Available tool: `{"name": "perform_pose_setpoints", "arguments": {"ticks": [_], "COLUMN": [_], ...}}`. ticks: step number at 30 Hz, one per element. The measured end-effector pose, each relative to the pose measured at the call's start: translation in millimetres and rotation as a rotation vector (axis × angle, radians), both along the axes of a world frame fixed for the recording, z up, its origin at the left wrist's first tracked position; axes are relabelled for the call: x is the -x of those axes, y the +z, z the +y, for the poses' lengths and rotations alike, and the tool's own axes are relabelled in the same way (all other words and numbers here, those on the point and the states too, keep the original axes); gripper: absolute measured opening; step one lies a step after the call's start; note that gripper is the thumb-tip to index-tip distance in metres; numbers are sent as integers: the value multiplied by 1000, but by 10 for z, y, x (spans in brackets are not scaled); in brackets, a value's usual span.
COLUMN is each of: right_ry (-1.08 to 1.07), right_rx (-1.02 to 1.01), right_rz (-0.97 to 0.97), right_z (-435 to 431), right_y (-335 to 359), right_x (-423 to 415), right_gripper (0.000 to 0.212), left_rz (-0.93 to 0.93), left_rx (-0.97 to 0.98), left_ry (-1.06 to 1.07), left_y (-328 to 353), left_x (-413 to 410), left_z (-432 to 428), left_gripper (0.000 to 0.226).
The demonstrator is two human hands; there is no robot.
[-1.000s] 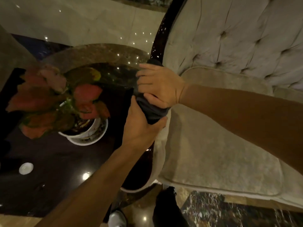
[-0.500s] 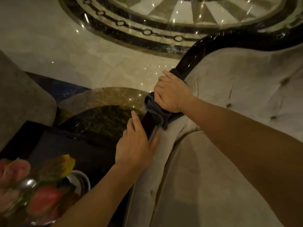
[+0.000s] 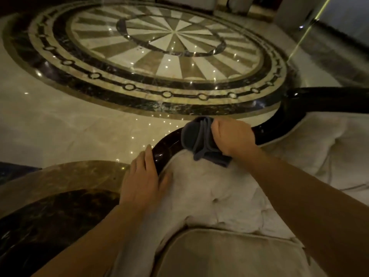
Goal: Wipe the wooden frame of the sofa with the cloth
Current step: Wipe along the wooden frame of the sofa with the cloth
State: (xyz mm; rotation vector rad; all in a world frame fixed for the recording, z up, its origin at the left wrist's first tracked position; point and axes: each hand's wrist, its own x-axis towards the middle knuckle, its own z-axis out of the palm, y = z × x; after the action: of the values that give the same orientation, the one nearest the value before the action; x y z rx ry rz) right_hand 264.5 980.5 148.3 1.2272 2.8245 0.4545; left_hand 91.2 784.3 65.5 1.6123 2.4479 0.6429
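The sofa's dark glossy wooden frame [image 3: 279, 120] curves along the top of the pale tufted backrest [image 3: 215, 196]. My right hand [image 3: 233, 136] is closed on a folded grey cloth [image 3: 197, 138] wrapped over the top of the frame. My left hand [image 3: 141, 178] lies flat with fingers apart, a little lower on the frame, its thumb on the upholstery beside the wood. The frame section under the cloth is hidden.
A round dark marble side table [image 3: 50, 206] stands left of the sofa. Beyond the frame lies a polished marble floor with a large round inlaid medallion [image 3: 159, 47]. A seat cushion [image 3: 229, 254] fills the bottom of the view.
My right hand has slid the cloth farther up along the frame's curve. My left hand followed up the frame. The view tilted up, so the potted plant left the picture.
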Motion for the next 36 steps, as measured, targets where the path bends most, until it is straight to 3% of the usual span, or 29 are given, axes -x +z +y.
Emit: {"name": "perform_pose_setpoints", "arguments": {"ticks": [3,6,9,12,15,18,21,26,31,33,36], "right_ry": [11,-6,37,67,105,168,198,64,12,97,212], "right_rx": [-104,-171,-96,47,134,54,-49,-36,-176,-178,-18], "right_rz": [-133,-119,-153,-161,12,10,-125,-493,-1188,-1170,-858], "right_z": [7,58,121,105,16,-25,49,217,226,271,406], "right_y": [-49,25,142,241,226,-23,-59,350,1043,1291,1681], "right_x": [-238,-414,-597,-608,-594,-517,-501,-499,-502,-514,-575], "right_gripper": [24,53,59,62,68,83,97,77,38,32,32], "left_rz": [194,301,365,347,274,225,236,260,251,252,241], "left_rx": [-54,-28,-33,-41,-69,-98,-109,16,60,66,56], "left_ry": [-110,-322,-427,-432,-497,-537,-518,-519,-504,-521,-514], "left_y": [272,502,589,569,566,507,505,532,644,634,683], "left_x": [-163,-410,-565,-551,-480,-344,-347,-353,-384,-368,-372], "left_z": [748,1345,1570,1540,1543,1582,1562,1560,1574,1559,1548], "left_gripper": [78,74,82,88,91,86,96,106,100,96,93]}}
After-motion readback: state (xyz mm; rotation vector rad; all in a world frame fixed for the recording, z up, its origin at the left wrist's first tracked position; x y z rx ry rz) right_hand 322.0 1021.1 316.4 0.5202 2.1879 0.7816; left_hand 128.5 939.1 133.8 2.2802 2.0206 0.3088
